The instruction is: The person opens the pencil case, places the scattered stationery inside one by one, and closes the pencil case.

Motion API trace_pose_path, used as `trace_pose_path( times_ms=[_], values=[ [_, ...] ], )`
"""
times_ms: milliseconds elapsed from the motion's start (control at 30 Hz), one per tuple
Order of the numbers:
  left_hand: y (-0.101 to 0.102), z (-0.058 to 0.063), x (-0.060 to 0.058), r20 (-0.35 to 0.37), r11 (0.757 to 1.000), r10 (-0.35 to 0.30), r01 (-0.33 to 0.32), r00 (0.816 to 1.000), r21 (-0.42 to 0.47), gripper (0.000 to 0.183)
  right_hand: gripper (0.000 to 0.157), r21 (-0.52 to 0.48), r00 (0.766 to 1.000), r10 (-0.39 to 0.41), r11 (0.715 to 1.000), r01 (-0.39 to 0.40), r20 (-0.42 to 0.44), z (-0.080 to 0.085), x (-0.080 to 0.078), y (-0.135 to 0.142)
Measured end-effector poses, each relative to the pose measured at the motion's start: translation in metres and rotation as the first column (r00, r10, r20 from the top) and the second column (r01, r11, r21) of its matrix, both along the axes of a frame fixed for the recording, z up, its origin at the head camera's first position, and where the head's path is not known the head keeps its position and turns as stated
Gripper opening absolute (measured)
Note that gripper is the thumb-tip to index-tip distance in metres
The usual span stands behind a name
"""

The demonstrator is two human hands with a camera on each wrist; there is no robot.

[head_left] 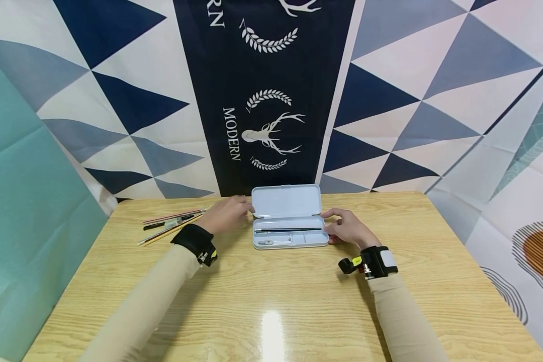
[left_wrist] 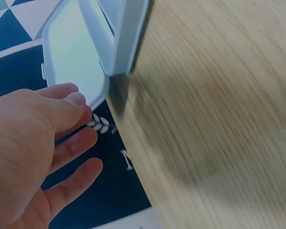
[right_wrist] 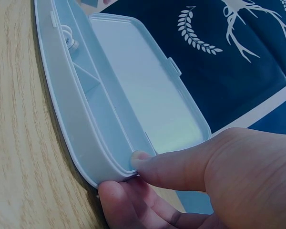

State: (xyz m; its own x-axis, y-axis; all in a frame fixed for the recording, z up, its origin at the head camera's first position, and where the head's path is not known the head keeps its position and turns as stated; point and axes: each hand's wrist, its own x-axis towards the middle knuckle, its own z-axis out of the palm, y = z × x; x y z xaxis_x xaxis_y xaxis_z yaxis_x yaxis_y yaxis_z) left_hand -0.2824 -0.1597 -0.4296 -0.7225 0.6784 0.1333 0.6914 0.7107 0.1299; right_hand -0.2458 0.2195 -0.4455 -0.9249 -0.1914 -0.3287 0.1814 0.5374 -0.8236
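Observation:
A pale blue pencil case (head_left: pixel 291 246) lies open on the table, its lid (head_left: pixel 286 201) raised at the back. Inside are a dark pencil (head_left: pixel 289 230), a small white compass-like tool (head_left: pixel 266 242) and a little sharpener-like piece (head_left: pixel 290 238). My left hand (head_left: pixel 228 213) is at the lid's left edge; thumb and forefinger pinch its corner, and the other fingers spread loosely in the left wrist view. My right hand (right_wrist: pixel 181 176) grips the case's right end, thumb (right_wrist: pixel 148 164) over the inner rim and fingers against the outer wall.
Several pencils (head_left: pixel 174 230) and a black pen with a clear-and-white part (head_left: pixel 169 222) lie in a loose bunch left of the case, by my left wrist. A patterned cloth (head_left: pixel 271 75) hangs behind the wooden table (head_left: pixel 271 296), right at its back edge.

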Motion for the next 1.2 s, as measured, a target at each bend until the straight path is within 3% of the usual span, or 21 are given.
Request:
trace_pose_path(
  times_ms=[100, 133, 167, 867, 1200],
  values=[
    [-0.008, 0.001, 0.002, 0.007, 1.000, 0.011, -0.011, 1.000, -0.007, 0.024, 0.052, -0.005, 1.000, 0.003, 1.000, -0.003, -0.004, -0.001, 0.000, 0.000],
    [-0.007, 0.014, 0.013, 0.016, 0.999, 0.034, -0.034, 0.999, -0.028, 0.025, 0.052, -0.006, 1.000, 0.004, 1.000, -0.004, -0.004, -0.001, 0.000, 0.000],
    [-0.010, 0.015, 0.014, 0.016, 0.999, 0.040, -0.040, 0.999, -0.030, 0.026, 0.052, -0.005, 1.000, 0.004, 1.000, -0.004, -0.005, -0.001, 0.000, 0.000],
    [-0.068, 0.004, 0.020, 0.007, 0.992, 0.129, -0.129, 0.992, -0.008, 0.026, 0.052, 0.004, 1.000, 0.002, 1.000, -0.002, -0.008, -0.001, -0.002, 0.000],
    [-0.093, 0.009, 0.024, 0.022, 0.981, 0.192, -0.192, 0.981, 0.000, 0.025, 0.052, -0.005, 1.000, 0.009, 1.000, -0.009, -0.021, -0.003, -0.002, 0.000]
  ],
)
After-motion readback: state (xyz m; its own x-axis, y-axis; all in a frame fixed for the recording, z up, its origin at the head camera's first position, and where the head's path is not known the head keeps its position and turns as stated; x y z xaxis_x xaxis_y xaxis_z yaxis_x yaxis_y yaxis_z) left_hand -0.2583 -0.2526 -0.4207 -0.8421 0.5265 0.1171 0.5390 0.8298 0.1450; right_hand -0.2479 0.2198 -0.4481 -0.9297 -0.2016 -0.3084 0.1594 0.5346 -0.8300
